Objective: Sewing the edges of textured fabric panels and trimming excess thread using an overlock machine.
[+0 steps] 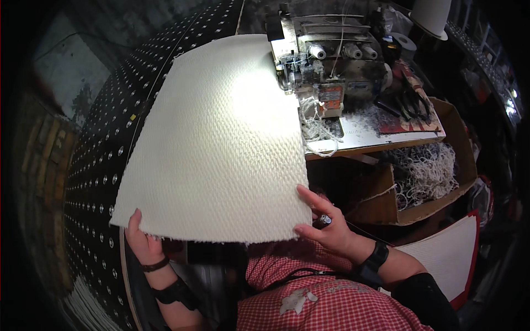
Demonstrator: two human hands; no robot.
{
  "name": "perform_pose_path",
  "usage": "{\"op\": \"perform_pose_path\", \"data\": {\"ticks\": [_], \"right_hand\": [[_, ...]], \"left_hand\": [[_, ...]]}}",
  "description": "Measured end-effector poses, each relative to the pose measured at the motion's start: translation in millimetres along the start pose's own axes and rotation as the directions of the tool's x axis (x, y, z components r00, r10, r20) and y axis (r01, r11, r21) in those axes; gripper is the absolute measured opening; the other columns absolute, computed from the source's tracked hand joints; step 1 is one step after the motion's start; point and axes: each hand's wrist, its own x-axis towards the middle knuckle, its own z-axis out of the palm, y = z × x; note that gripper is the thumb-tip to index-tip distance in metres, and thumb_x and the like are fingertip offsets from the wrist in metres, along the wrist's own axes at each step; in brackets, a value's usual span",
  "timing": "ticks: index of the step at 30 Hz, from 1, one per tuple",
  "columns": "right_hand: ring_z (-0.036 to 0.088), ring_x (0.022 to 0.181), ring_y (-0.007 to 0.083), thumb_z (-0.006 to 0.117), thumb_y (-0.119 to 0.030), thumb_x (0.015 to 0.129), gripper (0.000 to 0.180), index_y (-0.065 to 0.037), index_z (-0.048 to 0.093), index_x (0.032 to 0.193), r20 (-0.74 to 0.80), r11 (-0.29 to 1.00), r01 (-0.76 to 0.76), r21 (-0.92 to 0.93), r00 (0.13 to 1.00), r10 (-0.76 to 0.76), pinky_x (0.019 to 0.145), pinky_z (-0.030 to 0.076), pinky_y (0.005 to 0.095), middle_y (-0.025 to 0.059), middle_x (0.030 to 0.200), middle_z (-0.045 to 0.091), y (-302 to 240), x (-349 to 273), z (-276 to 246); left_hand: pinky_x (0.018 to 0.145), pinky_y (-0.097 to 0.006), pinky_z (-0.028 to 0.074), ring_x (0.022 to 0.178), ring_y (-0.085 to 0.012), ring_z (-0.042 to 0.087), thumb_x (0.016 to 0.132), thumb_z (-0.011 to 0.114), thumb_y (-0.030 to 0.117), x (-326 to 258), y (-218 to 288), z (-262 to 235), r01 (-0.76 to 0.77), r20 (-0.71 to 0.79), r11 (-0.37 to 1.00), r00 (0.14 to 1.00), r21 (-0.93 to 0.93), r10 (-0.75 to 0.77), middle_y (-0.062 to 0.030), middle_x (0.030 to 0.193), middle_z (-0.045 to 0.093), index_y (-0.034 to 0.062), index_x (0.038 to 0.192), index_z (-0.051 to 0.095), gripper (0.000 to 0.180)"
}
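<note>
A large cream woven mat (210,149) with a bumpy texture lies spread in front of me, its right edge running up to the lit needle area of an overlock sewing machine (326,69). My left hand (144,243) grips the near left corner, thumb on top and fingers underneath. At the near right corner, my right hand (328,226) has the edge between its thumb and fingers. A small object with a shiny metal end (325,220) shows in the right palm; its kind I cannot make out. The fingers beneath the mat are hidden.
A black surface dotted with metal studs (102,182) stretches along the left. White thread scraps (317,129) hang by the machine, beside scissors (417,105). A cardboard box (386,204) holds tangled yarn trimmings (425,176). Another cream mat with red edging (447,254) lies lower right.
</note>
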Motion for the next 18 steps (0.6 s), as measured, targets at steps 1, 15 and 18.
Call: {"op": "perform_pose_path", "data": {"ticks": [1, 15, 18], "right_hand": [[0.040, 0.113, 0.0142, 0.067, -0.004, 0.076, 0.068, -0.005, 0.031, 0.133, -0.043, 0.999, -0.019, -0.048, 0.999, 0.017, 0.093, 0.033, 0.0270, 0.0080, 0.126, 0.042, -0.4, 0.4, -1.0], [0.060, 0.079, 0.0094, 0.061, -0.003, 0.079, 0.012, 0.000, 0.064, 0.090, -0.424, 0.967, 0.166, -0.193, 0.875, -0.235, 0.073, 0.047, 0.0220, 0.0057, 0.084, 0.065, -4.1, 64.2, -17.0], [0.058, 0.071, 0.0061, 0.060, -0.005, 0.079, 0.010, -0.001, 0.064, 0.087, -0.457, 0.957, 0.161, -0.241, 0.851, -0.258, 0.066, 0.046, 0.0200, 0.0033, 0.079, 0.065, -6.8, 85.8, -19.7]], "left_hand": [[0.094, -0.038, 0.038, 0.111, -0.0278, 0.047, 0.081, 0.048, 0.002, 7.9, -1.6, 3.5, 0.001, 0.002, 1.000, 1.000, -0.001, -0.001, -0.0167, 0.123, 0.046, -0.0062, 0.125, 0.036, 0.046], [0.092, -0.037, 0.042, 0.108, -0.0267, 0.050, 0.077, 0.049, -0.011, 106.2, -20.7, 66.3, -0.140, 0.084, 0.980, 0.988, 0.143, 0.129, -0.0167, 0.120, 0.049, -0.0071, 0.121, 0.040, 0.045], [0.090, -0.038, 0.043, 0.105, -0.0276, 0.052, 0.077, 0.049, -0.011, 135.3, -23.2, 75.1, -0.119, 0.087, 0.983, 0.990, 0.138, 0.108, -0.0165, 0.119, 0.050, -0.0081, 0.119, 0.043, 0.042]]}}
